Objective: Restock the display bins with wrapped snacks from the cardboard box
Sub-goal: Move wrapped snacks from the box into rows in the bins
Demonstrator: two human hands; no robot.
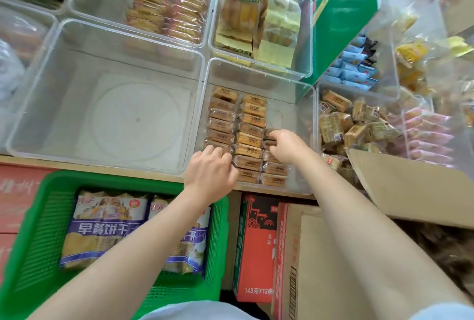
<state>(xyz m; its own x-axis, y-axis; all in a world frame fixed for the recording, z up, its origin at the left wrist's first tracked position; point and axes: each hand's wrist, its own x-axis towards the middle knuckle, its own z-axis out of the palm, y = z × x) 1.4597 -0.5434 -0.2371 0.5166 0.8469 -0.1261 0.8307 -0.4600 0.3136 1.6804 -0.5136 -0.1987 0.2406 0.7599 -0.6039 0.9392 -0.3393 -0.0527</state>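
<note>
A clear plastic display bin (302, 94) holds neat rows of brown wrapped snacks (250, 124). Both hands are inside its near end. My left hand (210, 171) lies over the left row with its fingers curled onto the packets at the front. My right hand (284, 145) grips a wrapped snack (269, 135) at the right side of the rows. The open cardboard box (410, 186) stands at the lower right, its flap raised; more brown snacks show dimly inside it.
A large empty clear bin (38, 94) sits left of the snack bin. Other bins hold yellow, pink, blue and mixed packets. Below the shelf edge stand a green basket (38, 230) of biscuit bags, a red carton (254, 242) and a brown carton (320, 268).
</note>
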